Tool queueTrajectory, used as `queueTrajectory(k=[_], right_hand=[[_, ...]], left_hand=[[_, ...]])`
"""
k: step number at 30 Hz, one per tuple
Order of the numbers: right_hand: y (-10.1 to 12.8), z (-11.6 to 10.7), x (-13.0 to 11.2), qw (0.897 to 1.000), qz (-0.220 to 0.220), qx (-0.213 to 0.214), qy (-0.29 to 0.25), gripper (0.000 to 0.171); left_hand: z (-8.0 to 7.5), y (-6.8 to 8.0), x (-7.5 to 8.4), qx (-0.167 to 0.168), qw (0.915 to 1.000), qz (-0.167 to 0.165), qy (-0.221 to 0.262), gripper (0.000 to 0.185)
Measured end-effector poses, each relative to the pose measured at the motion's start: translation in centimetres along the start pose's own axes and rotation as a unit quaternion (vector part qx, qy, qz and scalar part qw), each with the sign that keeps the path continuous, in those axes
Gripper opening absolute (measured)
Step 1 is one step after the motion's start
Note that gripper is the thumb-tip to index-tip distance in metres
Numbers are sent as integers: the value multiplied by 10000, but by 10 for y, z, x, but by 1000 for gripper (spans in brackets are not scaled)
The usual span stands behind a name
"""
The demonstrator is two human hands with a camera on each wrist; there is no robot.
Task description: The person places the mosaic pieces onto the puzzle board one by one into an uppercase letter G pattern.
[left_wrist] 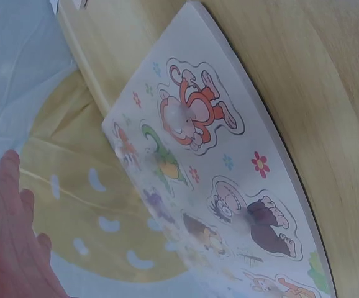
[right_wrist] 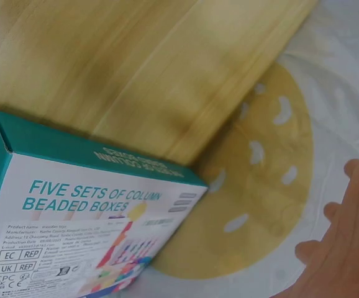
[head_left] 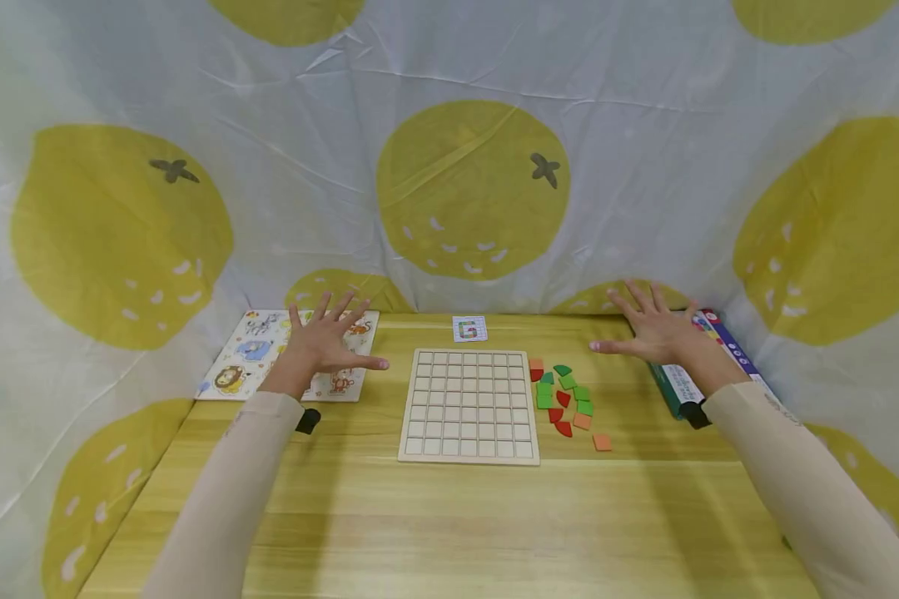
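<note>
On the table: a light wooden table (head_left: 449, 532) carries everything, with a white cloth printed with big yellow fruit (head_left: 472, 191) hung behind it and down both sides.
Left hand: the left hand (head_left: 328, 339) is spread, fingers straight and fanned, palm down over the flat white animal puzzle board (head_left: 285, 356) at the far left corner; it holds nothing, and whether the palm touches the board cannot be told. In the left wrist view only the hand's edge (left_wrist: 9, 242) shows beside the board (left_wrist: 229, 186), whose monkey and other animal pieces sit in their cut-outs.
Right hand: the right hand (head_left: 653, 329) is likewise splayed flat, thumb pointing inward, over the far end of the teal and white cardboard box (head_left: 692, 366) that lies along the right edge. It grips nothing (contact with the box is not clear). The right wrist view shows the box (right_wrist: 86, 211), printed "FIVE SETS OF COLUMN BEADED BOXES", and a few fingertips (right_wrist: 347, 242) over the cloth.
Centre: a pale wooden grid board of square cells (head_left: 469, 405) lies in the middle of the table, all cells bare.
Pieces: a loose cluster of small red, green and orange wooden tiles (head_left: 565, 399) lies just beside the grid board's right edge, one orange tile (head_left: 603, 442) a little apart nearer the front.
Card: a small white pattern card (head_left: 469, 329) lies at the far edge, just beyond the grid board.
</note>
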State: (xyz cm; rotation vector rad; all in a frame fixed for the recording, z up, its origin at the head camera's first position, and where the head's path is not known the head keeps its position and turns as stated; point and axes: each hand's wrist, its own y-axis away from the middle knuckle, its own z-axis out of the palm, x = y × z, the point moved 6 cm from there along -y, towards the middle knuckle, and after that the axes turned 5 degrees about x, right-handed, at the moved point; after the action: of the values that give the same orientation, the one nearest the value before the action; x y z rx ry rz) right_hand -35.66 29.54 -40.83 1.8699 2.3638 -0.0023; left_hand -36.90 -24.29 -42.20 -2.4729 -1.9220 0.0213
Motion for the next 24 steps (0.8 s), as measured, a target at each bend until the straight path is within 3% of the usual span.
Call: queueTrajectory(k=[14, 24], right_hand=[[2, 0, -1, 9997, -4, 113, -212, 108], [15, -3, -3, 9966, -175, 591, -553, 96]], left_hand=[[-2, 4, -6, -39, 9999, 98, 113, 121], [8, 8, -9, 283, 9981, 292, 461, 108]])
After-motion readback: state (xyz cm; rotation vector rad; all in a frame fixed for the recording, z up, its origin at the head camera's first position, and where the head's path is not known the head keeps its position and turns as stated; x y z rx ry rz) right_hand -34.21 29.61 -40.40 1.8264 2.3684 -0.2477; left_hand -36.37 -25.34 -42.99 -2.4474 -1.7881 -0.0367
